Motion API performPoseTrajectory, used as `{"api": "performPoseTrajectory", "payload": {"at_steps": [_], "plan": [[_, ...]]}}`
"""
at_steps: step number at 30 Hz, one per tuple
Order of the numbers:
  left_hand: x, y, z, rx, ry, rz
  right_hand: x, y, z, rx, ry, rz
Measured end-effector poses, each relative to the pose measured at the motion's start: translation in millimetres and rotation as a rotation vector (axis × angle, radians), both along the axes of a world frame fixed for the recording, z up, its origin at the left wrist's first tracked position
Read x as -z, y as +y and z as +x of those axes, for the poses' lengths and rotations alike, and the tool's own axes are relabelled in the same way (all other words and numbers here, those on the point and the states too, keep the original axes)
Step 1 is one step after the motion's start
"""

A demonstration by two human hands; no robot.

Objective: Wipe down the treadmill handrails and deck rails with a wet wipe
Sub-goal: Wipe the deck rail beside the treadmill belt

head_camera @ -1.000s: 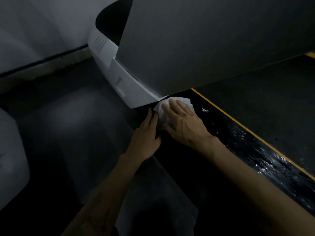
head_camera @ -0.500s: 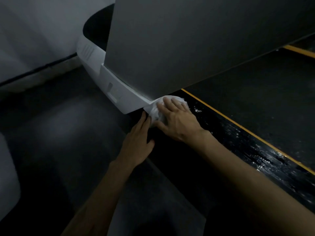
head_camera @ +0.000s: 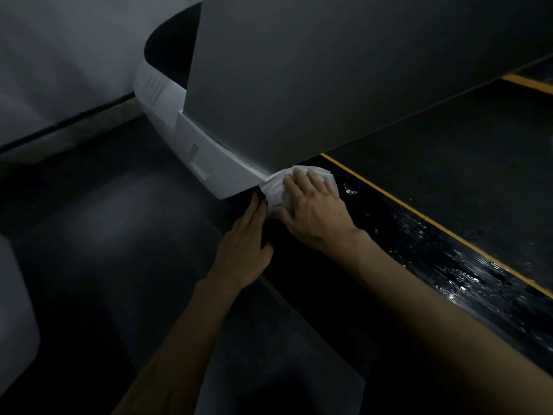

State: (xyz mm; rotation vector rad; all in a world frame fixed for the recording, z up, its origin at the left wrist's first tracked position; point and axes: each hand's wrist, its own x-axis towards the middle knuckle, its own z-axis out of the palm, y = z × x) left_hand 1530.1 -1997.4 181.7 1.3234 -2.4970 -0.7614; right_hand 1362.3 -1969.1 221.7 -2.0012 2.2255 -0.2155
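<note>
Dim room, dark floor, pale wall at top left with a dark baseboard strip below it. I'm looking down at the front end of a treadmill: a grey upright panel fills the upper middle, with a white motor cover curving off to the left beneath it. To the right runs the black deck rail, glossy with wet streaks, edged by a thin yellow line, then the dark belt past that.

The wet wipe is white and bunched, sitting on the near end of the deck rail right where it meets the corner of the white cover and the grey panel's bottom edge. The right hand lies flat on top of it, palm down; the fingers are straight, slightly spread, tips at the wipe's far edge near the panel. The thumb is splayed toward the left, lying along the wipe's near edge. Wipe sticks out to the left of the fingers and a bit past the fingertips.

The left hand rests just beside it on the outer side of the rail, fingers straight and together, pointing up at the cover's lower edge; tips are close to the wipe's left side, and I cannot tell whether they touch. It holds nothing.

A pale rounded object sits at the left edge, too dark to identify.
</note>
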Motion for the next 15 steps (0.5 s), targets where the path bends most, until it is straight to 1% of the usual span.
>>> {"api": "performPoseTrajectory", "payload": {"at_steps": [2, 5, 8, 12, 15], "plan": [[-1, 1, -1, 0.008, 0.013, 0.008, 0, 10, 11, 0.033, 0.025, -0.007], [-2, 2, -2, 0.008, 0.039, 0.023, 1, 13, 16, -0.053, 0.054, -0.001], [-1, 2, -3, -0.009, 0.009, 0.025, -4, -5, -1, -0.110, -0.002, 0.007], [0, 2, -2, -0.002, 0.005, 0.031, -4, -21, -16, -0.043, -0.038, 0.031], [-1, 2, -3, -0.011, 0.010, 0.031, -2, -15, -6, 0.034, -0.057, 0.023]]}}
